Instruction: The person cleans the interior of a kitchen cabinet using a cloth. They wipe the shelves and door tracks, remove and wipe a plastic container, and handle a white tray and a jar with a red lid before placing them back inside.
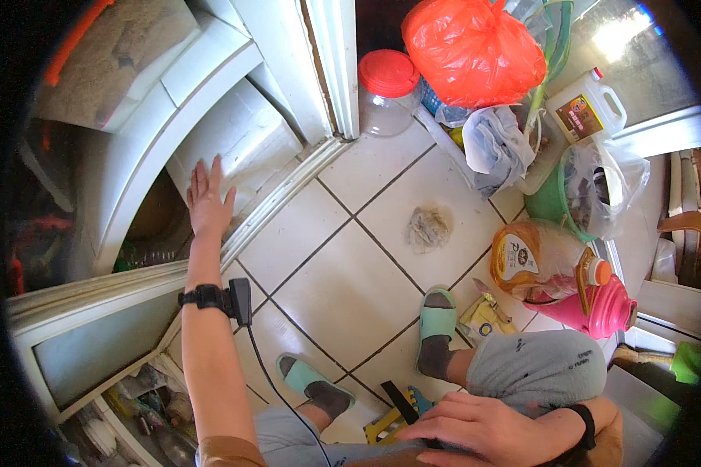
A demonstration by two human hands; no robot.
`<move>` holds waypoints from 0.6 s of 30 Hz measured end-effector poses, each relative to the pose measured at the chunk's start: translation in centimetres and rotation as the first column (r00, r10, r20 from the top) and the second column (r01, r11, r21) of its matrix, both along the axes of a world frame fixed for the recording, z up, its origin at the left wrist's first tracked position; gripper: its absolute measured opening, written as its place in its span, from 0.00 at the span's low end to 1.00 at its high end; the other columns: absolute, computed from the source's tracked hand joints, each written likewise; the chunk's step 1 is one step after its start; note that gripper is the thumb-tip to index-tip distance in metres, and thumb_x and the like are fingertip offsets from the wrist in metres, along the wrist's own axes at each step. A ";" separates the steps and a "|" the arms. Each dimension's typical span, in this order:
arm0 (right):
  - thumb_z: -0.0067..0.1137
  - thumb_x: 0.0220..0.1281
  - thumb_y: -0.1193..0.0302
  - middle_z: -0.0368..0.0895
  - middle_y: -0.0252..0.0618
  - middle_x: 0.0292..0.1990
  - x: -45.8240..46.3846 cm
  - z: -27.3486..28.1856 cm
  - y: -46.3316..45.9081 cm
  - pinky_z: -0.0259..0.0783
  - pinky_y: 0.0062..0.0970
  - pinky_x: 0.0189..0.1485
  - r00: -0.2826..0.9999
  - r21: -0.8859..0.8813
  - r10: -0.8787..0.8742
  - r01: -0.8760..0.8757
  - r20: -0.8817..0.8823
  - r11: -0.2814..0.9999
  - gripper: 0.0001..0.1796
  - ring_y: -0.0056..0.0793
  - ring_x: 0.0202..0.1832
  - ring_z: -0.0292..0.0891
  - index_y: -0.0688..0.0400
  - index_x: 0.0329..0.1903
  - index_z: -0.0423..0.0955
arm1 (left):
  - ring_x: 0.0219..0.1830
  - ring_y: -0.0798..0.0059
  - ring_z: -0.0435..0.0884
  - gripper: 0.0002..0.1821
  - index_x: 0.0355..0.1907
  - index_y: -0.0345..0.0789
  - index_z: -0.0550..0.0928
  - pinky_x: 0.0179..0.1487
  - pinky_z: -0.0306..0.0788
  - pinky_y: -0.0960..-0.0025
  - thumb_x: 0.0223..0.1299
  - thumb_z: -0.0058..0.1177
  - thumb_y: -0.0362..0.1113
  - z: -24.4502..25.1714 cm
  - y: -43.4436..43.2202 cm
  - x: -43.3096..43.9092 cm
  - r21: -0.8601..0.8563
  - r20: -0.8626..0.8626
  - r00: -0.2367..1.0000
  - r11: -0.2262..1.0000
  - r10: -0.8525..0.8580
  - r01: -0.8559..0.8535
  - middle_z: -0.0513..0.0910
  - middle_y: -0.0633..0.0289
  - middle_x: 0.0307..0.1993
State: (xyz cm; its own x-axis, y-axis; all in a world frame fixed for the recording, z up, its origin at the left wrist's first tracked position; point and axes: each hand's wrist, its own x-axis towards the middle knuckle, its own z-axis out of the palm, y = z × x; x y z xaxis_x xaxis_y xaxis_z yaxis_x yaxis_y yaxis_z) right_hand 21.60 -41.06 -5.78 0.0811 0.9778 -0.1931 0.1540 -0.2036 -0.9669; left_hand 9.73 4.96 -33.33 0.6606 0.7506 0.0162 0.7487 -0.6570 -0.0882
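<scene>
My left hand (pixel 208 201) reaches into a low opening at the left, palm down and fingers apart. It holds nothing and appears to rest on a pale, shiny slab (pixel 239 140) inside a white-framed cabinet. Around that wrist is a black strap with a cabled device (pixel 240 302). Over my lap, my right hand (pixel 479 429) lies with its fingers bent. A black bar (pixel 399 403) runs towards its fingers; whether they grip it is hidden. On the tiled floor (pixel 344 262) ahead lies a crumpled, dirty cloth (pixel 427 229).
At the right stand a red-lidded clear jar (pixel 388 87), a red plastic bag (pixel 473 52), a white jug (pixel 587 108), a green tub (pixel 546 201), an oil bottle (pixel 537 260) and a pink container (pixel 601 309). A cabinet door (pixel 108 350) hangs open. Yellow stool parts (pixel 385 429) show below.
</scene>
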 end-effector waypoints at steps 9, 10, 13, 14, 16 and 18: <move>0.61 0.64 0.71 0.79 0.40 0.36 -1.2 -0.1 -1.0 0.74 0.33 0.40 0.972 0.062 0.110 -0.125 0.207 0.990 0.17 0.38 0.36 0.77 0.59 0.55 0.74 | 0.77 0.59 0.52 0.51 0.79 0.52 0.41 0.72 0.56 0.45 0.62 0.53 0.60 1.5 -6.3 -1.4 -0.022 -0.265 0.964 1.000 -0.027 0.023 0.44 0.55 0.79; 0.61 0.63 0.70 0.78 0.41 0.35 -1.4 0.0 -1.1 0.74 0.36 0.40 0.971 0.092 0.101 -0.123 0.215 0.988 0.17 0.42 0.36 0.76 0.58 0.53 0.74 | 0.76 0.57 0.55 0.49 0.79 0.50 0.42 0.72 0.56 0.45 0.64 0.52 0.59 1.0 -7.9 -2.1 -0.151 -0.269 0.963 0.988 -0.029 -0.013 0.44 0.52 0.79; 0.61 0.63 0.70 0.79 0.41 0.34 -2.2 0.6 -1.5 0.75 0.37 0.39 0.960 0.052 0.129 -0.146 0.248 0.988 0.16 0.42 0.39 0.79 0.56 0.53 0.75 | 0.74 0.52 0.60 0.44 0.77 0.51 0.54 0.73 0.58 0.50 0.62 0.55 0.57 0.2 -12.8 -4.8 -0.529 -0.211 0.946 0.842 -0.248 0.103 0.47 0.48 0.78; 0.60 0.63 0.70 0.80 0.41 0.35 -2.4 0.7 -1.5 0.75 0.36 0.39 0.957 0.020 0.143 -0.153 0.251 0.988 0.16 0.42 0.40 0.79 0.56 0.53 0.75 | 0.74 0.52 0.61 0.43 0.76 0.48 0.56 0.73 0.58 0.52 0.62 0.55 0.58 0.6 -14.1 -5.5 -0.641 -0.166 0.927 0.752 -0.335 0.157 0.49 0.48 0.77; 0.60 0.64 0.70 0.82 0.43 0.40 -3.1 0.9 -1.6 0.77 0.37 0.43 0.949 -0.024 0.166 -0.166 0.269 0.986 0.15 0.43 0.45 0.81 0.56 0.53 0.75 | 0.74 0.53 0.60 0.41 0.74 0.43 0.61 0.74 0.56 0.57 0.64 0.54 0.58 2.6 -16.4 -5.9 -0.810 -0.070 0.917 0.560 -0.392 0.177 0.57 0.47 0.74; 0.62 0.63 0.69 0.79 0.45 0.49 -3.8 0.4 -1.2 0.77 0.35 0.46 0.921 0.083 0.083 -0.123 0.381 0.989 0.21 0.40 0.48 0.81 0.56 0.58 0.72 | 0.75 0.55 0.59 0.41 0.74 0.39 0.62 0.75 0.55 0.60 0.66 0.51 0.61 6.2 -19.2 -5.4 -0.888 0.120 0.967 0.412 -0.223 0.205 0.63 0.46 0.72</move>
